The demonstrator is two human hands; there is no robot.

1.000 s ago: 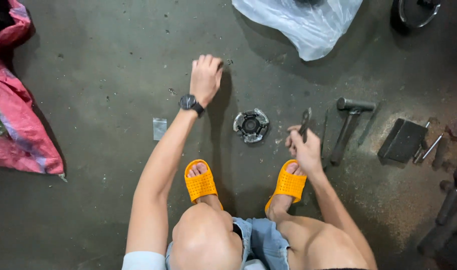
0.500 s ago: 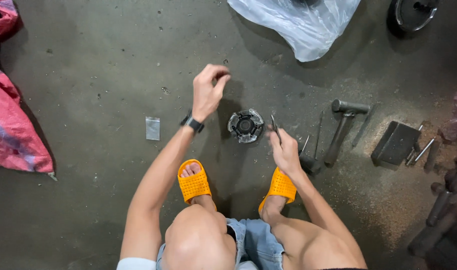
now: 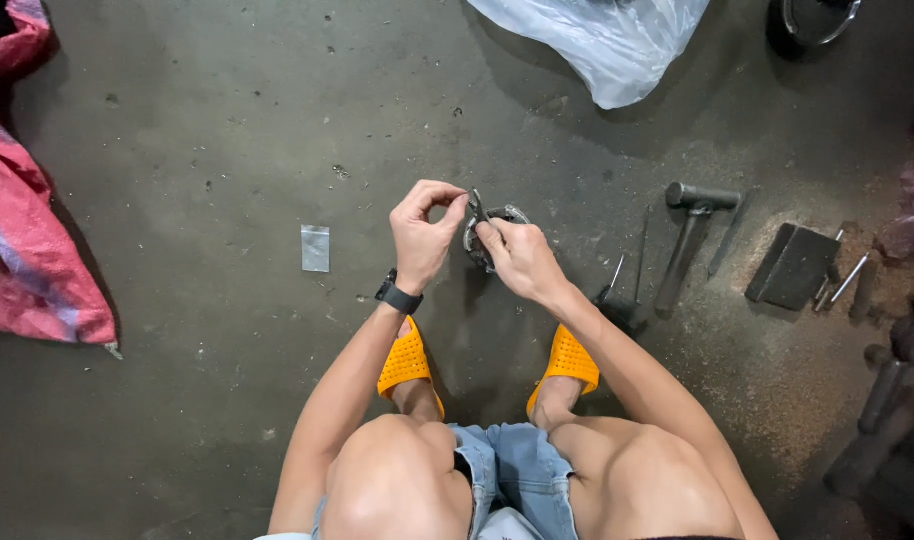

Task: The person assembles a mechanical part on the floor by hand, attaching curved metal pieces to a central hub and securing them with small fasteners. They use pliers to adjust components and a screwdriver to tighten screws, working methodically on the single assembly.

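Going left to right, with the round grey metal part [image 3: 492, 238] on the concrete floor [image 3: 197, 150] as the reference point. Way off to its left there's a crumpled pink and red woven sack [image 3: 32, 230] at the frame edge. Closer in, still left of the part, a small clear plastic baggie [image 3: 315, 248] lies flat on the floor.

The left hand [image 3: 422, 232], with a black wristwatch [image 3: 399, 297] on the wrist, is raised just left of the part, its fingers [image 3: 439, 192] curled in with thumb and forefinger pinched together. Can't tell if there's anything tiny between them.

The right hand [image 3: 517, 262] sits right over the part, covering its lower right side, fingers closed around a slim dark metal tool [image 3: 476, 208] whose tip pokes up between the two hands. Below the part, two orange perforated slippers [image 3: 405, 362].

Right of the part: a steel hammer [image 3: 689, 235] lying on the floor, then a dark flat rectangular block [image 3: 793, 266], farther right. Up and to the right of the part, a white plastic bag [image 3: 607, 45].
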